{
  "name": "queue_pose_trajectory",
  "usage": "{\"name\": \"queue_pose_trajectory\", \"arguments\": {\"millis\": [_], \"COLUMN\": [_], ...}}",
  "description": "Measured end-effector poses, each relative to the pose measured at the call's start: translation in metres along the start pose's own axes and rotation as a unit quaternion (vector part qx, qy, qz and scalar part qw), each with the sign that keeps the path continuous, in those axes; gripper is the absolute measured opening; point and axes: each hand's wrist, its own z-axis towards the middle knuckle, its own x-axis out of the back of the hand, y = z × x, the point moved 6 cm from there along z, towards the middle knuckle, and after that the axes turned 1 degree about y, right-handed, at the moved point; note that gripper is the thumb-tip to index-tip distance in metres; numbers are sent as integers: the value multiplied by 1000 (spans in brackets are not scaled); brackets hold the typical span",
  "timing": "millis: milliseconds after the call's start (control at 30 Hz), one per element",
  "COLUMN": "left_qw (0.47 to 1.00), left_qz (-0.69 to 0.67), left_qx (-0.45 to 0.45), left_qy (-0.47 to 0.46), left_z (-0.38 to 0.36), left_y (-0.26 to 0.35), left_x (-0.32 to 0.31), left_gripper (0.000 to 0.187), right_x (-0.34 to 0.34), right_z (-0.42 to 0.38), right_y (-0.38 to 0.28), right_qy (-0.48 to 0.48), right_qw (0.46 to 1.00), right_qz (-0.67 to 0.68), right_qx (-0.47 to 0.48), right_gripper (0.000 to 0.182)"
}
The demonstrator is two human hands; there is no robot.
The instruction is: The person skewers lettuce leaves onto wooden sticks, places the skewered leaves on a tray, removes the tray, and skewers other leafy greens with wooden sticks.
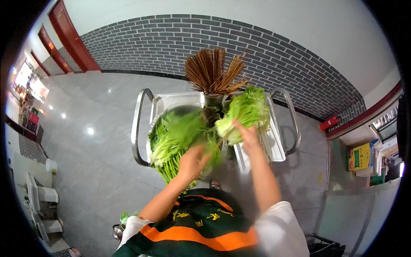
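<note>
Two bare hands work over a steel cart (141, 128) standing on a grey tiled floor (94, 128). Right hand (247, 133) is closed around a head of lettuce (245, 112), held raised above the cart's white tray (274, 145). Left hand (192, 162), blurred, rests among long-stemmed leafy greens (173, 139) piled in a metal basin (180, 110); whether its fingers are closed on them cannot be told. Behind the lettuce, a container of brown skewers (214, 70) stands upright before a grey brick wall (274, 60).
</note>
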Motion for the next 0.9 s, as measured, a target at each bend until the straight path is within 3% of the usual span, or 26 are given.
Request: {"name": "queue_pose_trajectory", "arguments": {"millis": [33, 100, 200, 267, 367, 567, 667, 733, 900], "left_qw": [1000, 1000, 999, 998, 995, 984, 983, 989, 999], "left_qz": [-6, -18, -34, -10, -6, 24, 88, 30, 39], "left_qx": [9, 10, 25, 40, 59, 103, 101, 103, 22], "left_qy": [-12, 7, 31, 40, 76, 145, 123, 100, 7], "left_z": [-1, -3, -8, -10, -14, -21, -19, -4, 67], "left_y": [-5, -9, -20, -18, -25, -39, -37, -28, 19], "left_x": [1, 6, 10, 18, 31, 54, 50, 33, -27], "left_gripper": [39, 36, 33, 31, 29, 27, 26, 25, 24], "right_x": [24, 63, 109, 121, 115, 128, 134, 136, 143], "right_z": [23, 56, 116, 142, 167, 210, 218, 216, 231], "right_y": [-3, -19, -37, -44, -60, -58, -47, -46, -8], "right_qy": [-26, -76, -77, -79, -172, -209, -194, -175, -201], "right_qw": [999, 997, 994, 979, 976, 968, 970, 973, 969], "right_qz": [-16, -34, -64, -184, -130, -126, -131, -138, -89], "right_qx": [23, -4, 36, -47, -35, -60, -64, -64, -117], "right_gripper": [54, 49, 44, 39, 37, 43, 46, 48, 54]}}
